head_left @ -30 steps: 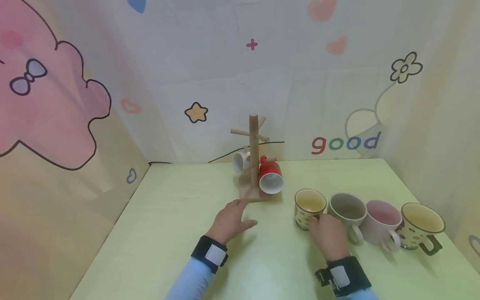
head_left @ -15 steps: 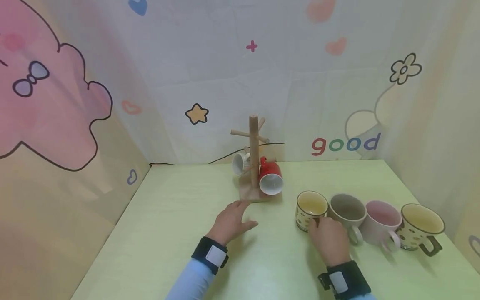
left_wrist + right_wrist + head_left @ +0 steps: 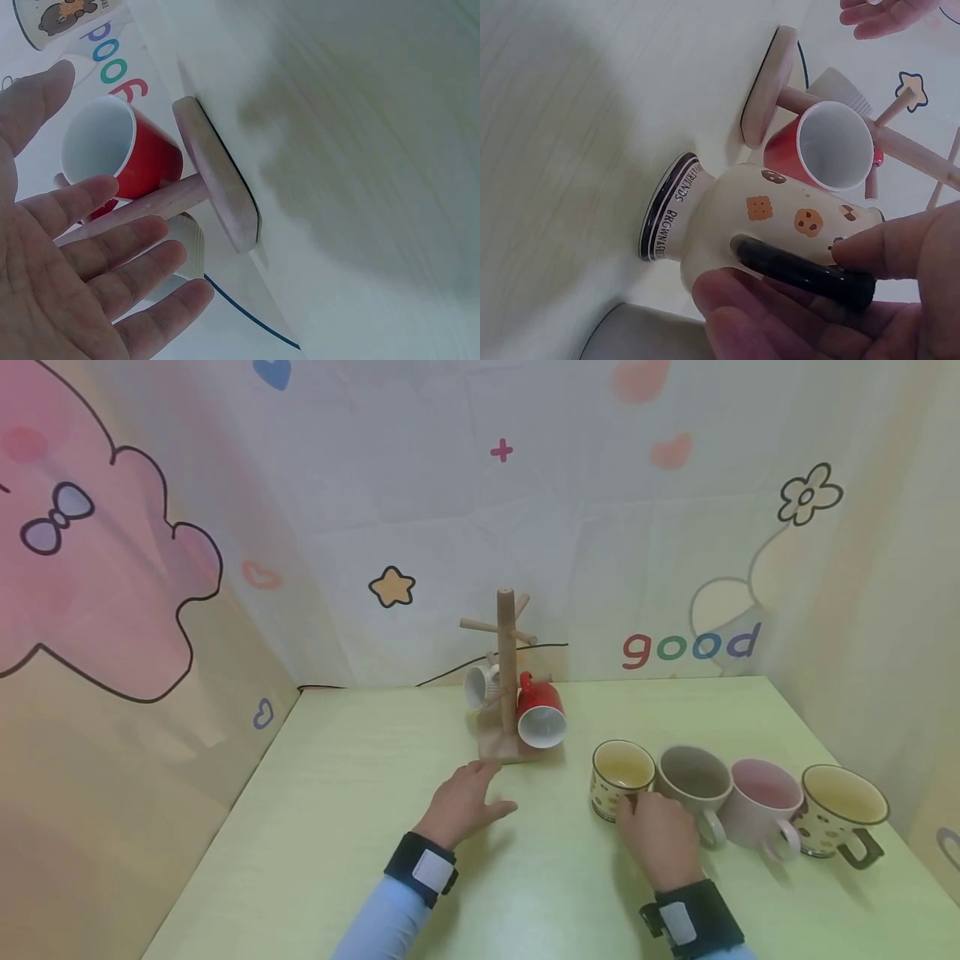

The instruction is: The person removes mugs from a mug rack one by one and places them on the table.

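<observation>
My right hand (image 3: 660, 839) grips the dark handle (image 3: 802, 274) of a cream mug (image 3: 780, 202) printed with cookies, thumb on one side and curled fingers on the other. In the head view this mug (image 3: 621, 777) stands upright at the left end of a row of mugs. My left hand (image 3: 461, 806) has its fingers spread, holding nothing, just in front of the base of a wooden mug tree (image 3: 507, 668). Hanging on the tree's lower pegs are a red mug (image 3: 542, 714) with a white inside and a white ribbed mug (image 3: 480, 687).
To the right of the gripped mug stand a grey mug (image 3: 693, 781), a pink mug (image 3: 761, 802) and a larger cream patterned mug (image 3: 840, 810) near the table's right side. The tree's upper pegs (image 3: 480, 625) carry no mugs. A printed curtain (image 3: 420, 510) hangs behind the table (image 3: 322, 827).
The gripped cream mug has shifted very slightly right, closer to the grey mug, with my right hand on its handle. My left hand has stayed almost still.
</observation>
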The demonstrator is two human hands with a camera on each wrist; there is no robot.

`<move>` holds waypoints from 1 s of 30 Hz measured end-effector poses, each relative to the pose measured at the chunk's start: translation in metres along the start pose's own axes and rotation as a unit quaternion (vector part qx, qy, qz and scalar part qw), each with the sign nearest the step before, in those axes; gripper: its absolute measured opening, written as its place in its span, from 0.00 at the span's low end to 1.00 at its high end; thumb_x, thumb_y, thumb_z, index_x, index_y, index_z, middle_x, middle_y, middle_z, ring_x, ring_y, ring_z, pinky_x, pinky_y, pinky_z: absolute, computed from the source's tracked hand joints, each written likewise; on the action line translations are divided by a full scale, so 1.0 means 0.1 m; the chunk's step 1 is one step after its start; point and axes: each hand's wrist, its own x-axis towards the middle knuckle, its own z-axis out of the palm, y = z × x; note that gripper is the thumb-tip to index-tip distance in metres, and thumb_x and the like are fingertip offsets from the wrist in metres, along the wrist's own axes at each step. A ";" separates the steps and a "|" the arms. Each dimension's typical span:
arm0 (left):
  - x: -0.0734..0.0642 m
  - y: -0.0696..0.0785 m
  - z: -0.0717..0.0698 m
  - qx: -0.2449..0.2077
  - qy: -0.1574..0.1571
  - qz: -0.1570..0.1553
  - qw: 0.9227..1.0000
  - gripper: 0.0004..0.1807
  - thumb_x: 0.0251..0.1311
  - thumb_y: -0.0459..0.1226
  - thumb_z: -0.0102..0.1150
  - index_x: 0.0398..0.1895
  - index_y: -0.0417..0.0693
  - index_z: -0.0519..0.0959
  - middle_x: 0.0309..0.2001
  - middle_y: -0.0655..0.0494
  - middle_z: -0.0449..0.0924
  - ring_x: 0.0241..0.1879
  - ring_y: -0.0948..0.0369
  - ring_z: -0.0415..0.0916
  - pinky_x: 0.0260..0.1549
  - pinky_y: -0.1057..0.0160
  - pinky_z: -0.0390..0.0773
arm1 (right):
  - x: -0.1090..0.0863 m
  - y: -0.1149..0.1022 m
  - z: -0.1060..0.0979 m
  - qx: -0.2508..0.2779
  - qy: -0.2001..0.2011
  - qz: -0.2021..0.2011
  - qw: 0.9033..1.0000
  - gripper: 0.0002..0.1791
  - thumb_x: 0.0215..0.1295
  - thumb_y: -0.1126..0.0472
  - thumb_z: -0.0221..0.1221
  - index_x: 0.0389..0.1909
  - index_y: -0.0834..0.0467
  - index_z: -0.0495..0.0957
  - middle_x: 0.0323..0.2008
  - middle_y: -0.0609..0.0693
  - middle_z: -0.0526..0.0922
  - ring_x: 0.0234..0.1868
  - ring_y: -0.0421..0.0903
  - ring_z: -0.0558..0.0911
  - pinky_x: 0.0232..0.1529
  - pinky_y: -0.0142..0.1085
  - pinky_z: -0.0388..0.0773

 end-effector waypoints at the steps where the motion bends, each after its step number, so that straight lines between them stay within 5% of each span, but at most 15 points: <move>1: 0.00 0.00 0.00 0.002 0.002 0.002 1.000 0.35 0.61 0.53 0.65 0.67 0.44 0.72 0.63 0.44 0.73 0.61 0.48 0.71 0.59 0.47 0.72 | 0.00 0.00 0.00 -0.002 -0.002 0.001 1.000 0.22 0.69 0.59 0.50 0.13 0.58 0.66 0.12 0.49 0.69 0.16 0.47 0.69 0.17 0.38 0.62; 12: -0.03 0.02 -0.02 -0.002 0.007 0.008 1.000 0.35 0.61 0.52 0.66 0.66 0.43 0.72 0.63 0.44 0.73 0.62 0.48 0.71 0.59 0.48 0.72 | -0.01 0.00 -0.05 -0.029 0.004 -0.020 0.999 0.21 0.70 0.56 0.52 0.16 0.61 0.70 0.14 0.52 0.70 0.17 0.50 0.72 0.17 0.43 0.68; 21: -0.02 0.01 -0.08 -0.014 -0.006 -0.023 1.000 0.36 0.61 0.52 0.66 0.68 0.45 0.70 0.63 0.42 0.72 0.61 0.46 0.70 0.60 0.45 0.71 | -0.04 -0.07 -0.22 -0.050 0.023 -0.015 0.998 0.28 0.72 0.52 0.47 0.11 0.59 0.66 0.13 0.54 0.70 0.16 0.52 0.72 0.15 0.44 0.66; 30: 0.00 -0.03 -0.15 -0.003 0.000 -0.034 0.999 0.36 0.62 0.53 0.65 0.67 0.43 0.71 0.62 0.41 0.72 0.60 0.46 0.71 0.58 0.45 0.73 | -0.03 -0.23 -0.36 -0.035 0.053 -0.037 0.997 0.24 0.72 0.53 0.49 0.16 0.61 0.71 0.15 0.55 0.72 0.17 0.54 0.74 0.15 0.47 0.69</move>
